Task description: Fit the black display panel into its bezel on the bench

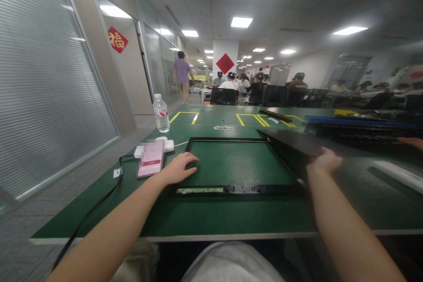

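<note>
The left hand (180, 166) lies flat, fingers spread, on the frame (231, 189) on the table (198, 218). The right hand (325, 160) grips a dark panel (297, 143).

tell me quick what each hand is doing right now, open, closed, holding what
Left hand: open, palm down on the left edge of the black frame.
Right hand: closed on the edge of the dark panel, lifted at a tilt over the frame.
</note>
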`<state>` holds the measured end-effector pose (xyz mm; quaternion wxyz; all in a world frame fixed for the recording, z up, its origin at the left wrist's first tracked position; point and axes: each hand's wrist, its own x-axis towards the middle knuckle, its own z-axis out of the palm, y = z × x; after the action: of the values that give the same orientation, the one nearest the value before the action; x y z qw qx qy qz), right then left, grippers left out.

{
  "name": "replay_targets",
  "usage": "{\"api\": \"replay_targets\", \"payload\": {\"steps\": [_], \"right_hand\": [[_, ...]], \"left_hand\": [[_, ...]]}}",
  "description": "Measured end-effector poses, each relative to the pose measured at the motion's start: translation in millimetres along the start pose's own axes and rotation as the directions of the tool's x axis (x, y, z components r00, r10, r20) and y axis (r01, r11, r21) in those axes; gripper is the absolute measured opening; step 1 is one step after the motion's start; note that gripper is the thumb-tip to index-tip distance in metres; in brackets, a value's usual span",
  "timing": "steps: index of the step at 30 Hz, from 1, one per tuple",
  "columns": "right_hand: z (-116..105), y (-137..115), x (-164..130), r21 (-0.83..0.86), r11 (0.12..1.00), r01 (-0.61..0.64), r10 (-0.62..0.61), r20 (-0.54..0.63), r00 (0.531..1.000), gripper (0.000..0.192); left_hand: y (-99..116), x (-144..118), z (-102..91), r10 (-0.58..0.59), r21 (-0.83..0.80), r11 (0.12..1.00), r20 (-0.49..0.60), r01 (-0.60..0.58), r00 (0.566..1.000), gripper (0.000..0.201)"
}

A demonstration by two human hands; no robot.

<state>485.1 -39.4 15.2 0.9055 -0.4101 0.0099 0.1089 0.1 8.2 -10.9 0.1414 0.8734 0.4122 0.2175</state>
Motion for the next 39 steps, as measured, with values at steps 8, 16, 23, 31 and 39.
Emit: {"api": "replay_targets", "payload": {"steps": [8, 16, 23, 31, 39], "right_hand": [[-3, 24, 21, -0.110, 0.988, -0.109, 0.107, -0.030, 0.994, 0.024], [-10, 47, 47, -0.143, 0.963, -0.228, 0.233, 0.018, 0.972, 0.028], [-14, 47, 52, -0.242, 0.900, -0.362, 0.376, 0.013, 0.926, 0.038], [-13, 41, 45, -0.236, 0.881, -0.410, 0.428, 0.025, 0.904, 0.029], [-13, 41, 43, -0.215, 0.887, -0.409, 0.430, 0.060, 0.901, 0.032]], "left_hand": [[4, 0, -2.0, -0.008, 0.010, 1.000, 0.031, 0.008, 0.999, 0.038], [2, 0, -0.7, 0.007, 0.038, 0.999, 0.060, -0.009, 0.998, 0.038], [2, 0, -1.4, 0.008, 0.047, 0.999, 0.070, -0.011, 0.998, 0.037], [5, -1, -2.6, -0.005, 0.059, 0.998, 0.087, 0.000, 0.996, 0.039], [5, -1, -2.8, -0.002, -0.004, 1.000, 0.056, 0.002, 0.998, 0.036]]}}
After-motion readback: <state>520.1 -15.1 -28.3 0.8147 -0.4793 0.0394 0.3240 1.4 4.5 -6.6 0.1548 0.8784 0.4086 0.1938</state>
